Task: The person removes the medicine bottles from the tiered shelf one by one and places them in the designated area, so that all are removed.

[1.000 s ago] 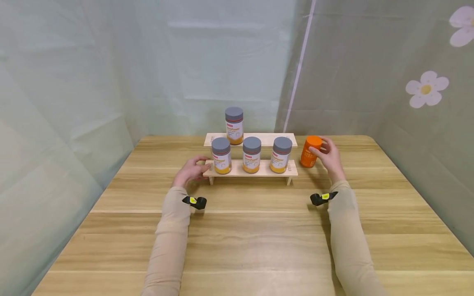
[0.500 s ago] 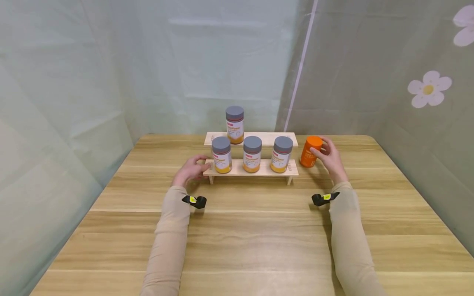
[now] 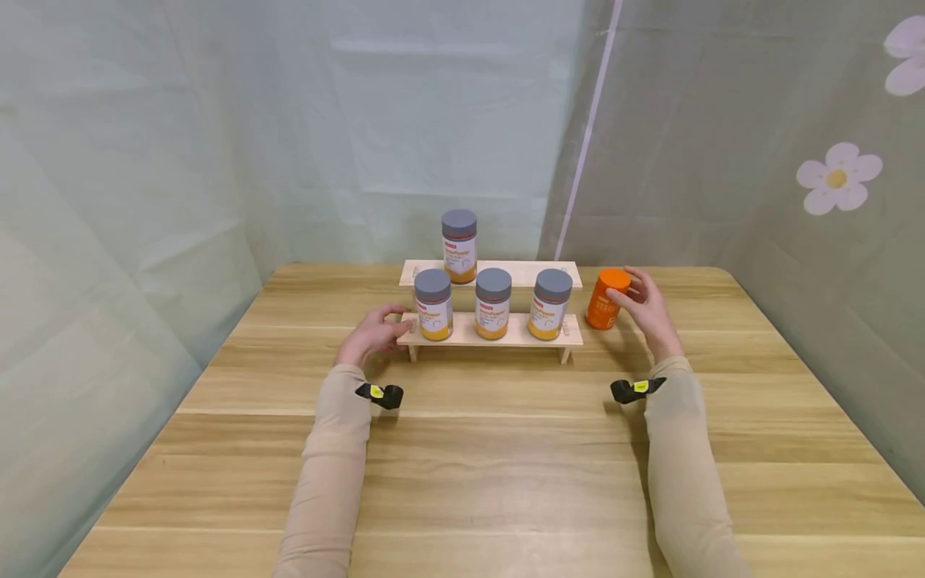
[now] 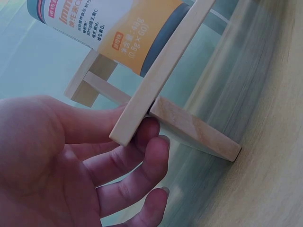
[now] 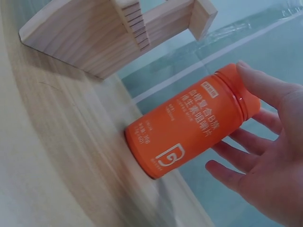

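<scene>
My left hand (image 3: 372, 335) pinches the left end of a two-tier wooden rack (image 3: 462, 341), thumb above the lower shelf and curled fingers beneath it, as the left wrist view shows. Three grey-capped supplement bottles, the middle one (image 3: 492, 303) among them, stand on the lower shelf. Another grey-capped bottle (image 3: 459, 246) stands on the upper shelf, left of its middle. Right of the rack, my right hand (image 3: 648, 309) holds an orange supplement bottle (image 5: 189, 123) by its cap, thumb on the near side and fingers behind. The bottle stands upright on the table.
The wooden table (image 3: 462, 482) extends in front of the rack. Pale curtains (image 3: 419, 120) hang behind and at both sides, with a flower print (image 3: 838, 178) on the right one. Black cameras (image 3: 379, 395) are strapped to both wrists.
The view has shifted slightly. Both hands keep their hold on the rack and the orange bottle, and nothing else visibly moves.
</scene>
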{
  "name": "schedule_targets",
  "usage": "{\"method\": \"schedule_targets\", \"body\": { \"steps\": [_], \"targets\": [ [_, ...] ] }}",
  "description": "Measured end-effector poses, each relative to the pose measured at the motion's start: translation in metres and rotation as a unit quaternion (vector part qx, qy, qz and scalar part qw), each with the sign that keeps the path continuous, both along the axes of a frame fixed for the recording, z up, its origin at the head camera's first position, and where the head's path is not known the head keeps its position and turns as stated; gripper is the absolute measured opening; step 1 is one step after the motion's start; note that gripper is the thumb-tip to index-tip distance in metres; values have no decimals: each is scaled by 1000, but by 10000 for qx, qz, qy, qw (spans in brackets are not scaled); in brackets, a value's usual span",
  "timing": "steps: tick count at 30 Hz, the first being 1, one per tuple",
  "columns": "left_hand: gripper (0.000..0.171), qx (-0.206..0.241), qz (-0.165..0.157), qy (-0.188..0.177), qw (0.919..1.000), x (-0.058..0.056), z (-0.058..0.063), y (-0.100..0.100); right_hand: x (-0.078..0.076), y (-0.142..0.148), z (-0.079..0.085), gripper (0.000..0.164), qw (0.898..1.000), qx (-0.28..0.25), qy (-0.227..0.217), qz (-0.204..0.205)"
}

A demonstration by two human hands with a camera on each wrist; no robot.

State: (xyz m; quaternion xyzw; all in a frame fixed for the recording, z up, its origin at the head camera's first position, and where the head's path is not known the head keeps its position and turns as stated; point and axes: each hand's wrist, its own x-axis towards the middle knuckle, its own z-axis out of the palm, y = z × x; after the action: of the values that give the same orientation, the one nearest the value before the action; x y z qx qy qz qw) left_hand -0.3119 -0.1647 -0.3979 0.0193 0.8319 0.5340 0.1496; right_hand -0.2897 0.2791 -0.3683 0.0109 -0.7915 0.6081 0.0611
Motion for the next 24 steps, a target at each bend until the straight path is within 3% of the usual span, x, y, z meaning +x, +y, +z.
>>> {"method": "schedule_targets", "body": {
  "steps": [7,24],
  "targets": [
    [50,-25,-3,-83,10000,1,1,0,-16,14,-14,75,9998,147,-45,-99],
    [49,-55,57,-105,9999,0,1,1,-9,10,3,65,9985,235,474,-144]
  ]
}}
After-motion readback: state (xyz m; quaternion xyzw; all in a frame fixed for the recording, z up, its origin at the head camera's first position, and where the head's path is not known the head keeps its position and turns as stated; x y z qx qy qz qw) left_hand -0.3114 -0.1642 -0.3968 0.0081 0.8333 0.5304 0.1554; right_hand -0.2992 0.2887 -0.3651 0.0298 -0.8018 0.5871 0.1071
